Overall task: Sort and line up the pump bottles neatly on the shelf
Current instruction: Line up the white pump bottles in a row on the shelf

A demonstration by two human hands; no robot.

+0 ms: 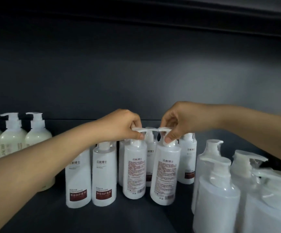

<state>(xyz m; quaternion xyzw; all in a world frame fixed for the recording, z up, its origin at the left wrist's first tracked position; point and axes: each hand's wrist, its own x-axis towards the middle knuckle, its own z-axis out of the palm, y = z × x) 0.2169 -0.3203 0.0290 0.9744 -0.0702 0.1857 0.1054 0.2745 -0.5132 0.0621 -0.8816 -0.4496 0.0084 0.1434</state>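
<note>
Left hand (119, 126) pinches one backward-facing bottle (134, 170) by its pump, right hand (185, 120) the tilted bottle (166, 175) just right of it, probably to turn both labels frontward

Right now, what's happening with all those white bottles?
A person is tidying pump bottles on a dark shelf. The left hand pinches the pump of one white bottle, and the right hand pinches the pump of the tilted bottle beside it. Both of these show their small-print back labels, while two red-banded bottles to their left face forward. Cream bottles stand at the far left and frosted bottles crowd the right.
</note>
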